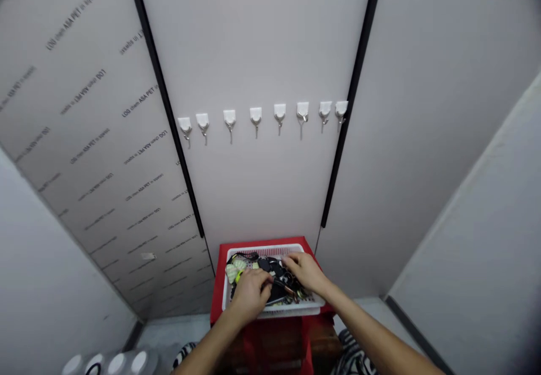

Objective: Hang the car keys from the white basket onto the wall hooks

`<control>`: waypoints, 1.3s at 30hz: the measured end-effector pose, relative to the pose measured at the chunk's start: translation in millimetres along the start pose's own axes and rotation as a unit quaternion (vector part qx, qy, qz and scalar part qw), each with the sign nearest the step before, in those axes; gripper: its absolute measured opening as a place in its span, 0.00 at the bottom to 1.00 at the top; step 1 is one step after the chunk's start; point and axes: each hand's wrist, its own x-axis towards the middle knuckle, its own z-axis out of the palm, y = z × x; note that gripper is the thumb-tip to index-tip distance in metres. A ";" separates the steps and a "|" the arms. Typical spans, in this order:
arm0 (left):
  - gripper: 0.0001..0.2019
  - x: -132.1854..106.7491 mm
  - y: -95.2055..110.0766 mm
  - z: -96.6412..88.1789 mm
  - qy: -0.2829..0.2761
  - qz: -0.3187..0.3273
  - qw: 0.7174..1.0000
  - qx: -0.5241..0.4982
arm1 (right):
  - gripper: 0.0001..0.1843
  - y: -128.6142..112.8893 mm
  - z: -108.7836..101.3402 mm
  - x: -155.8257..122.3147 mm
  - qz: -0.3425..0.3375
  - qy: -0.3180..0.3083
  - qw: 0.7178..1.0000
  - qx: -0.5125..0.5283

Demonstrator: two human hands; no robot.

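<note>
A white plastic basket (225, 293) holds a jumble of small items, among them dark key-like pieces (265, 264), a pale green-and-white striped piece (233, 270) and a black cord-like strip with a copper-coloured end (289, 290). My left hand (251, 294) reaches over the basket's near left part, fingers curled down by the black strip; what they grip is hidden. At the right side, my right hand (306, 271) dips in with thumb and fingers bent together at the dark pieces. Whatever is between those fingertips is too small to make out.
The basket stands on a red cloth-covered surface (216, 296) against a pale panel. Several white hooks (256, 117) hang in a row on that panel, between two black strips (159, 76). White-lidded containers (116, 364) stand at the lower left. Walls close in both sides.
</note>
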 end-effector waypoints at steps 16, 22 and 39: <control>0.27 82.6 112.0 -182.5 -0.044 0.021 0.881 -0.470 | 0.29 -196.1 -97.1 84.2 -0.092 -0.174 0.875 0.442; 0.27 78.7 107.5 -181.1 -0.045 0.004 0.889 -0.456 | 0.29 -193.4 -87.5 84.5 -0.076 -0.174 0.876 0.444; 0.27 78.9 92.9 -182.2 -0.039 -0.029 0.896 -0.441 | 0.29 -192.7 -71.5 89.6 -0.054 -0.171 0.871 0.458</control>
